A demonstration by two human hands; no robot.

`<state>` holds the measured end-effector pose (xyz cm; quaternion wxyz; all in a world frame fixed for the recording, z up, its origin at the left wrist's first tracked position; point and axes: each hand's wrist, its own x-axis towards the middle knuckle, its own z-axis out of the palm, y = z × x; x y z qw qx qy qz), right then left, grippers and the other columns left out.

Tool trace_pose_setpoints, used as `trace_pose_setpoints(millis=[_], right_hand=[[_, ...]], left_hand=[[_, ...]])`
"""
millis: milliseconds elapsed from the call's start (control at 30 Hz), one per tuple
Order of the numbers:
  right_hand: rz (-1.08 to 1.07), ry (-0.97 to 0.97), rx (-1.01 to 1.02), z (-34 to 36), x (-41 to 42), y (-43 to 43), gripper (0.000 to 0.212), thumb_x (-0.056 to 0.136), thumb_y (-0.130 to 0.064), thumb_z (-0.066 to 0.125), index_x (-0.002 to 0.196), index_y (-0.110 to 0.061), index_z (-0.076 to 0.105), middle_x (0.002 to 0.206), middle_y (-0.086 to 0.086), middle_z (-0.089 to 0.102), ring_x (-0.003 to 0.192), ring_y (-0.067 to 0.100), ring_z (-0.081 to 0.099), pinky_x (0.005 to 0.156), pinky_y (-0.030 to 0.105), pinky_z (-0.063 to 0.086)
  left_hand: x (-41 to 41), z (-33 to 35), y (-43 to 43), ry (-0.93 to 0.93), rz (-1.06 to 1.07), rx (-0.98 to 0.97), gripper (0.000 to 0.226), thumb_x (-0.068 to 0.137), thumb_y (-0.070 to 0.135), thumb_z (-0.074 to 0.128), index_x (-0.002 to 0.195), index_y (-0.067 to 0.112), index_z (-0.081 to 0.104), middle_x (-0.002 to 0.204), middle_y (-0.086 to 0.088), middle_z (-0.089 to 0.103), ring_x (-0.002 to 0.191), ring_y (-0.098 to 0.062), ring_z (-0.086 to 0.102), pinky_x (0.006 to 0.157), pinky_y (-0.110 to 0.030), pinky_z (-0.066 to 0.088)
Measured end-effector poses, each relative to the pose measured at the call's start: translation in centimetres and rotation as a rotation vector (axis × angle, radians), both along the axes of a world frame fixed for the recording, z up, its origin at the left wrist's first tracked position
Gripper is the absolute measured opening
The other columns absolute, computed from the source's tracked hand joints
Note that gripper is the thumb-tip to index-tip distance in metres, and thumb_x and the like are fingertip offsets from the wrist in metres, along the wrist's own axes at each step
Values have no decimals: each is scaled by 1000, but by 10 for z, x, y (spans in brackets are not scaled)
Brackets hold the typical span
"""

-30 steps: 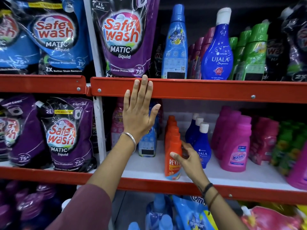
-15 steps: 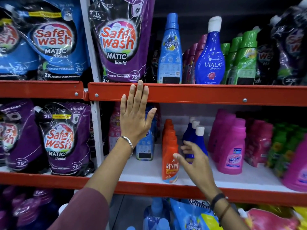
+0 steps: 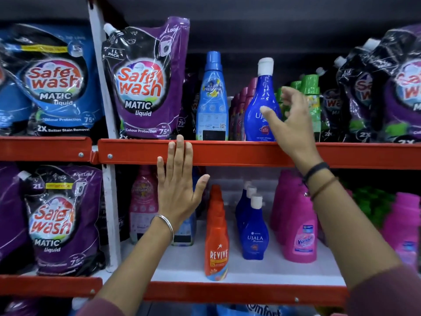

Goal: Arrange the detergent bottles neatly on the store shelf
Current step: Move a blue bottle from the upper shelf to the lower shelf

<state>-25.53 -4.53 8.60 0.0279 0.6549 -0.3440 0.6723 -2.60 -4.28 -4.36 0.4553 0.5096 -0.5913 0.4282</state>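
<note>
while left hand (image 3: 176, 190) braces shelf rail (image 3: 227, 153), right hand (image 3: 290, 124) spread at ujala bottle (image 3: 259, 106).

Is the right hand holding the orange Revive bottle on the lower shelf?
No, the right hand is open, up by the blue Ujala bottle on the upper shelf; the Revive bottle stands untouched.

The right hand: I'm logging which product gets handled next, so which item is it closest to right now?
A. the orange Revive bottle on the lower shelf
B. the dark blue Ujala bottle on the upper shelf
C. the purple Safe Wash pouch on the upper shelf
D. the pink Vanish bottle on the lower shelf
B: the right hand is raised to the upper shelf, fingers spread open right beside the dark blue Ujala bottle, thumb across its label.
</note>
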Motion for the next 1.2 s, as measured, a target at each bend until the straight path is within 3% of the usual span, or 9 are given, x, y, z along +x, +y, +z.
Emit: trace_pose_setpoints(millis=[100, 200, 300, 400, 567, 700, 833, 1000, 1200], right_hand=[[-5, 62, 130, 17, 2, -15, 71, 84, -40, 61, 140, -7, 32, 142, 12, 45, 129, 22, 45, 108, 35, 37], [51, 15, 177, 28, 4, -23, 68, 85, -43, 59, 138, -6, 37, 126, 7, 59, 109, 20, 59, 89, 25, 47], [44, -24, 136, 36, 4, -24, 63, 83, -43, 61, 131, -5, 46, 119, 10, 64, 101, 18, 62, 82, 29, 49], [63, -22, 154, 42, 0, -18, 64, 78, -44, 65, 128, -7, 50, 119, 9, 64, 103, 20, 62, 86, 35, 53], [240, 17, 168, 45, -7, 3, 38, 77, -33, 71, 109, -14, 63, 102, 5, 69, 91, 21, 68, 84, 43, 57], [310, -136, 67, 43, -11, 20, 45, 69, -43, 72, 105, -17, 64, 109, 9, 68, 96, 23, 67, 86, 46, 56], [380, -250, 17, 44, -19, 41, 48, 72, -40, 73, 110, -13, 63, 108, 7, 68, 94, 19, 69, 82, 38, 58], [567, -204, 118, 21, -30, 63, 24, 82, -19, 68, 103, -8, 65, 76, -7, 72, 66, 3, 68, 60, 19, 53], [632, -138, 280, -50, -34, 59, 18, 80, -11, 68, 98, -12, 67, 71, -9, 72, 63, 3, 66, 58, 17, 53]], left_hand=[[-5, 2, -3, -13, 13, -20, 70, 97, 54, 20, 152, 14, 3, 160, -3, -8, 148, -20, -4, 119, -43, -5], [-5, 1, -8, -16, 55, -44, 69, 98, 54, 19, 152, 14, 2, 160, 0, -13, 148, -19, -3, 119, -42, -3], [-2, 1, -10, -33, 75, -56, 69, 98, 54, 19, 152, 15, 0, 160, 0, -13, 148, -19, -3, 120, -42, -2], [-2, 1, -10, -37, 80, -60, 69, 98, 54, 19, 152, 15, 0, 160, 0, -13, 148, -19, -3, 120, -42, -1], [-3, 0, -10, -27, 75, -61, 69, 98, 53, 19, 152, 15, 0, 160, 1, -14, 148, -18, -4, 120, -42, 0], [-3, 1, -9, -28, 79, -53, 68, 98, 53, 19, 152, 16, -1, 160, 1, -13, 148, -18, -3, 120, -42, 0], [-3, 1, -7, -34, 81, -50, 68, 98, 54, 18, 152, 15, 0, 160, 2, -13, 148, -18, -4, 120, -40, -3], [-5, 1, -6, -16, 86, -55, 68, 98, 54, 18, 152, 15, 3, 160, 3, -14, 148, -16, -5, 120, -40, -1], [-12, 2, -2, 18, 111, -27, 68, 98, 52, 23, 151, 11, 12, 159, -11, 13, 148, -16, -3, 119, -39, -1]])
